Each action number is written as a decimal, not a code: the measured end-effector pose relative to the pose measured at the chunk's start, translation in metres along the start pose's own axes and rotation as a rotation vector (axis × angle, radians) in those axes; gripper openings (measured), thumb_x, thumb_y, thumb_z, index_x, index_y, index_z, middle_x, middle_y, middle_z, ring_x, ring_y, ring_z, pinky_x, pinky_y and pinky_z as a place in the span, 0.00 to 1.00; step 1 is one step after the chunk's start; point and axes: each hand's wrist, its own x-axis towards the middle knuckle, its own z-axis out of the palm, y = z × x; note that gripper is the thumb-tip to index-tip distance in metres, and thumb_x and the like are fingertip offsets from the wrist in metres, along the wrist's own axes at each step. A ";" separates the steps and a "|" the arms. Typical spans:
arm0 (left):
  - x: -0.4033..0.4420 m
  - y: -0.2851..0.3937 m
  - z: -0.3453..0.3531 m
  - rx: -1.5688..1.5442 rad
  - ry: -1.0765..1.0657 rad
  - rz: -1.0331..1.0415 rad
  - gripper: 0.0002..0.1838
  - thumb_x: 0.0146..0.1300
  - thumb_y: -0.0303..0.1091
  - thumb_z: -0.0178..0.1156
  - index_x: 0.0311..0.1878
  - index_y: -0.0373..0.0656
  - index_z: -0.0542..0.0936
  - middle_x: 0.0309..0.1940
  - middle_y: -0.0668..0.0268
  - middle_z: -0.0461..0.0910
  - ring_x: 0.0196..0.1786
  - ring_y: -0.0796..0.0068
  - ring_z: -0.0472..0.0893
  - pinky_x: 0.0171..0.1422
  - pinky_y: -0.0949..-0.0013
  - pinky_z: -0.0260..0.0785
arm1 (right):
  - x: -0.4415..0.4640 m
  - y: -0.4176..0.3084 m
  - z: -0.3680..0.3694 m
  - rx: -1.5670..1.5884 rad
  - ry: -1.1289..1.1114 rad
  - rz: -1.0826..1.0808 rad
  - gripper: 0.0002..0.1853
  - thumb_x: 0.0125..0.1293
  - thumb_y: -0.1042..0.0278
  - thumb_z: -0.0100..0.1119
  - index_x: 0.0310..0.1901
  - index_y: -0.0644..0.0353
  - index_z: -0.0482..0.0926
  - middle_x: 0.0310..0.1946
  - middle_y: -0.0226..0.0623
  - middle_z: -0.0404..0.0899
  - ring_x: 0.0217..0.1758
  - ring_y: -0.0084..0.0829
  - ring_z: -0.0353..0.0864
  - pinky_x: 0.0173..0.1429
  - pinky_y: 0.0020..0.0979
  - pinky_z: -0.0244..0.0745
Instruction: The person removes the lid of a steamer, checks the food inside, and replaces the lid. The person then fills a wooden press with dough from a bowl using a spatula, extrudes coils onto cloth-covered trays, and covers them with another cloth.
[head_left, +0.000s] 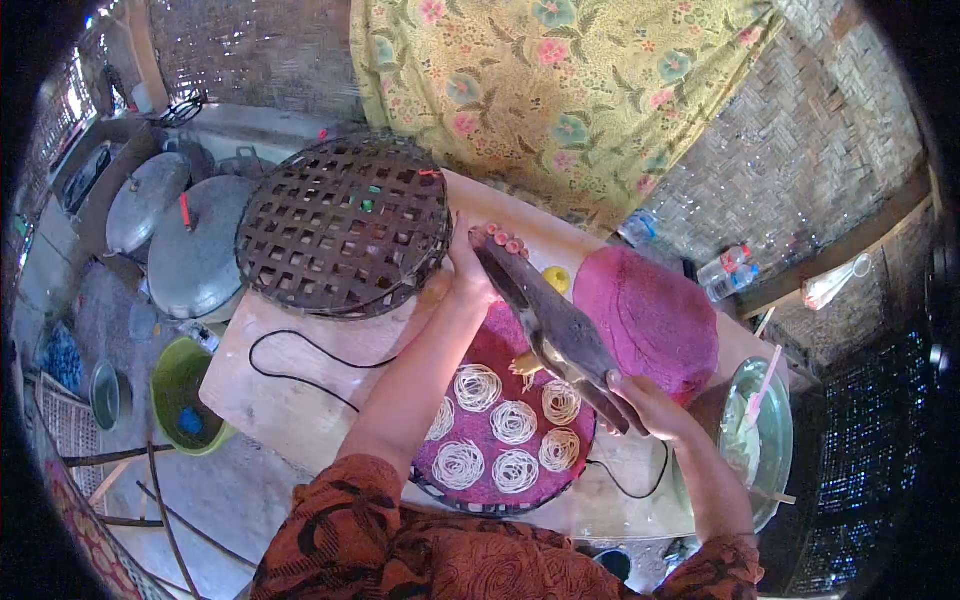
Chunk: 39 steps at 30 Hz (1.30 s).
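My left hand (478,262) is closed around the upper end of a long dark wooden noodle press (555,325), fingertips curled over its far side. At the lower right end, my right hand (645,405) grips the same press. A pale yellowish part (523,364) shows beneath it, with a few white strands under it. Below lies a round tray lined with pink mesh (487,418). Several coiled nests of white noodle strands (514,422) rest on it. The press hides the tray's upper right portion.
A round woven lattice tray (345,225) lies at the table's left, a pink mesh round (650,320) at the right. A green basin (755,440) with a pink-handled utensil stands right. A black cord (300,372) crosses the table (270,400). Lidded pots (200,250) stand left.
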 end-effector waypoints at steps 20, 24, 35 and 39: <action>-0.013 -0.023 0.003 0.059 0.041 0.033 0.24 0.66 0.59 0.42 0.20 0.55 0.66 0.13 0.76 0.65 0.18 0.74 0.69 0.33 0.63 0.66 | -0.020 0.000 -0.003 -0.015 0.117 0.027 0.29 0.66 0.39 0.48 0.32 0.65 0.77 0.20 0.35 0.77 0.21 0.25 0.77 0.25 0.26 0.72; 0.004 -0.024 -0.027 0.021 0.030 0.002 0.25 0.66 0.60 0.42 0.19 0.55 0.66 0.12 0.76 0.64 0.18 0.75 0.68 0.32 0.64 0.65 | 0.008 0.017 0.000 -0.122 0.165 -0.005 0.29 0.65 0.38 0.48 0.33 0.64 0.77 0.19 0.32 0.76 0.20 0.24 0.76 0.25 0.26 0.71; 0.037 0.009 0.019 0.135 0.058 -0.007 0.24 0.65 0.57 0.45 0.18 0.53 0.65 0.13 0.75 0.64 0.18 0.75 0.68 0.31 0.65 0.65 | 0.045 -0.006 -0.011 0.132 0.023 -0.034 0.33 0.65 0.32 0.40 0.39 0.61 0.75 0.22 0.31 0.74 0.22 0.23 0.71 0.25 0.27 0.66; 0.055 0.012 -0.006 0.038 0.058 0.002 0.25 0.64 0.61 0.43 0.20 0.52 0.65 0.13 0.73 0.64 0.18 0.72 0.68 0.33 0.60 0.67 | 0.059 -0.019 -0.021 0.009 0.039 -0.008 0.34 0.65 0.30 0.39 0.34 0.60 0.76 0.19 0.31 0.73 0.21 0.23 0.71 0.24 0.26 0.66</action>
